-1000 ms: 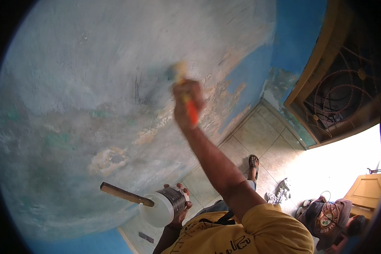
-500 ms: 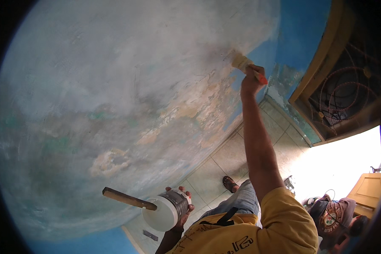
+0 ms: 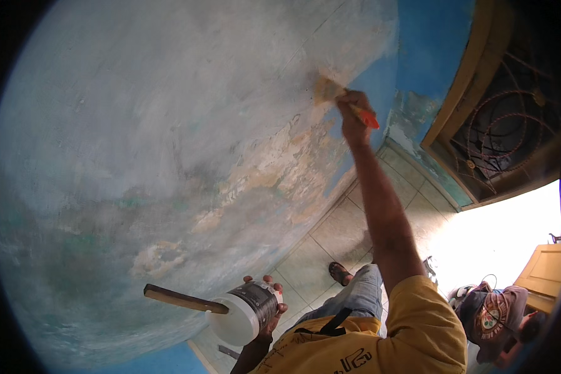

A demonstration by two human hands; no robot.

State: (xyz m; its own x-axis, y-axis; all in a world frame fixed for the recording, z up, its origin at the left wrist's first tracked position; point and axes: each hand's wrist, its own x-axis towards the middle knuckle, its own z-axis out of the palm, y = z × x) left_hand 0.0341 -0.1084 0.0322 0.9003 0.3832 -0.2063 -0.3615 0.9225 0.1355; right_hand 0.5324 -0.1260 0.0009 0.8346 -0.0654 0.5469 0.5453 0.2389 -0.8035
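Note:
My right hand [image 3: 355, 118] is closed round the red handle of a wide brush [image 3: 330, 91], whose pale head, slightly blurred, is against the mottled wall [image 3: 131, 106]. The wall has whitish-grey coating, peeling beige patches and some blue paint. Lower down, my left hand [image 3: 273, 310] grips a white plastic tub [image 3: 230, 321] with a dark label. A flat wooden stick [image 3: 181, 298] stands tilted out of the tub toward the left.
A tiled floor [image 3: 324, 230] runs along the wall, with my sandalled foot on it. At right are a wood-framed recess [image 3: 455, 75] with looped cords, a bright opening and a yellow wooden panel [image 3: 542, 274]. Another person [image 3: 492, 311] is at lower right.
My right hand with the brush swept up and rightward to the blue edge, then moved slightly back left. The tub stays in my left hand. My foot has shifted leftward.

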